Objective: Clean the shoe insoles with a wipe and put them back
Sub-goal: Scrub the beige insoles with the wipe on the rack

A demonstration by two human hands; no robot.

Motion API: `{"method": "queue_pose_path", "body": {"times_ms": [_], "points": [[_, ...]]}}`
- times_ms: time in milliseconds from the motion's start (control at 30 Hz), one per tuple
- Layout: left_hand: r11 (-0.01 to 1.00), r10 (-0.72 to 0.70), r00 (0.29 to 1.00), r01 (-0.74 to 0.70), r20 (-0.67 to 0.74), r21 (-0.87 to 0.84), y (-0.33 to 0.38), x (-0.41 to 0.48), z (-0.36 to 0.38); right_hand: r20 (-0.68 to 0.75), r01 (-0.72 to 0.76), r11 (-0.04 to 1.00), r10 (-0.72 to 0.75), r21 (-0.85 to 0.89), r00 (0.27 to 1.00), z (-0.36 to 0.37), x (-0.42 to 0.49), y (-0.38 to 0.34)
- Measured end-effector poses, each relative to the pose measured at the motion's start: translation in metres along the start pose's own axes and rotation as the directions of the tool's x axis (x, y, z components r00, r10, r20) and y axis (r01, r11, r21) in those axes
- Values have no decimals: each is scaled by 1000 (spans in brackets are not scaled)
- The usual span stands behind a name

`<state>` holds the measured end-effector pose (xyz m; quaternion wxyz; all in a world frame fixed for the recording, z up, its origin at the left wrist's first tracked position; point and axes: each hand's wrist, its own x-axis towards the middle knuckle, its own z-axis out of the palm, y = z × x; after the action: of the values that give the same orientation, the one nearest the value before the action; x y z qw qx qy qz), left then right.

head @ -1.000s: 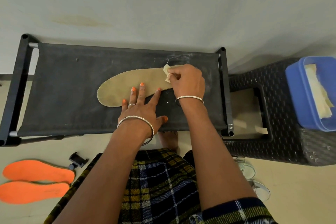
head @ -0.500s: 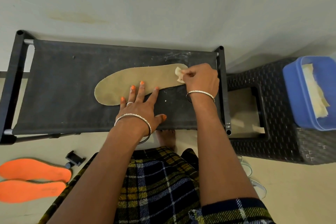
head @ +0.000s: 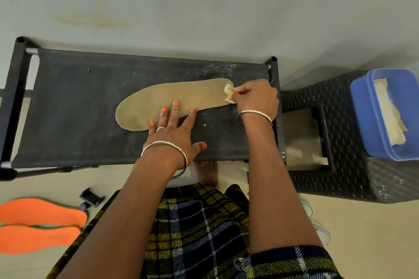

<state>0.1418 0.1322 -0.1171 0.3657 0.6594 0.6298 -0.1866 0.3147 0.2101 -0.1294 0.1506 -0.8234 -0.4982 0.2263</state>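
One stroke has reached its end: over the last second the right hand has drawn the wipe rightward along the tan insole, and the wad now sits on the very rim of its right end, partly overhanging it. Thumb and fingers pinch that wipe tightly. The left hand has kept its place, fingers spread and straight, tips pressing the insole's near edge flat onto the black fabric shelf. That pass looks finished, so I judge the left half is next, or a flip. The insole is thin, flat and matte, with a suede-like nap and a slightly ragged cut edge. It lies on taut, dusty cloth flecked with pale crumbs. The wipe is a small cream crumple. Two orange insoles, smooth and foam-like, lie on the floor at near left. At right, a blue plastic tub of cream sheets stands on a dark woven-pattern stool.
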Motion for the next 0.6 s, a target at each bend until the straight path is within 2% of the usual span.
{"method": "queue_pose_path", "body": {"times_ms": [67, 100, 200, 267, 433, 467, 600], "points": [[1000, 1, 1000, -1, 0, -1, 0, 0, 0, -59, -7, 1000, 7, -5, 998, 1, 0, 0], [1000, -1, 1000, 1, 2, -1, 0, 0, 0, -26, -7, 1000, 7, -11, 1000, 1, 0, -1], [1000, -11, 1000, 11, 4, 1, 2, 1, 0, 216, 28, 999, -18, -39, 976, -1, 0, -8], [1000, -16, 1000, 16, 5, 0, 3, 1, 0, 273, 42, 999, -30, -35, 961, -2, -3, -10], [1000, -2, 1000, 2, 1, -4, 1, 0, 0, -8, -7, 999, 7, -49, 1000, -2, -1, -2], [1000, -2, 1000, 2, 3, -2, 0, 0, 1, 14, -4, 999, 5, -39, 1000, -1, 0, -2], [1000, -15, 1000, 15, 7, 3, 2, 2, 1, 313, 60, 997, -69, 38, 947, -2, -4, -8]]}}
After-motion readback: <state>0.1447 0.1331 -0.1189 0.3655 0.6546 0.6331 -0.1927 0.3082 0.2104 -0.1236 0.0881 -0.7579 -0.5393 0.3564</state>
